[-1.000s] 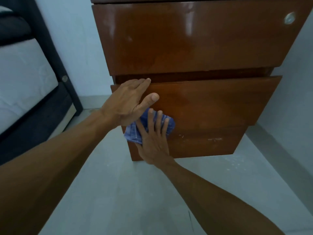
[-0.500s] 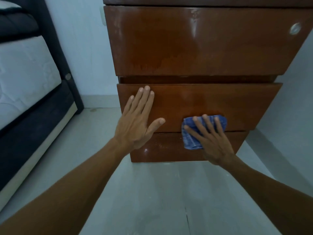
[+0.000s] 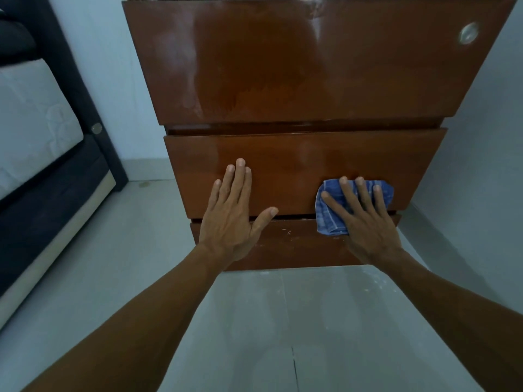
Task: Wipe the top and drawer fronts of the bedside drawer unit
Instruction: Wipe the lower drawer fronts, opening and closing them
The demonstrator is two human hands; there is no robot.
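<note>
A glossy brown wooden drawer unit (image 3: 311,66) fills the upper middle of the view, with three drawer fronts showing. My left hand (image 3: 232,216) lies flat with fingers spread on the left part of the middle drawer front (image 3: 294,165), holding nothing. My right hand (image 3: 365,222) presses a folded blue checked cloth (image 3: 331,210) against the lower right of that same front, overlapping the bottom drawer (image 3: 294,244). Streaky marks show on the top drawer front. The unit's top is out of view.
A bed with a white mattress (image 3: 31,120) and dark frame (image 3: 56,188) stands at the left. Pale walls flank the unit. Grey tiled floor (image 3: 254,321) lies in front. A round lock (image 3: 468,33) sits on the top drawer's right.
My right hand has slid the cloth from the left to the right side of the middle drawer front. My left hand has come off the drawer's top edge and lies flat on the front.
</note>
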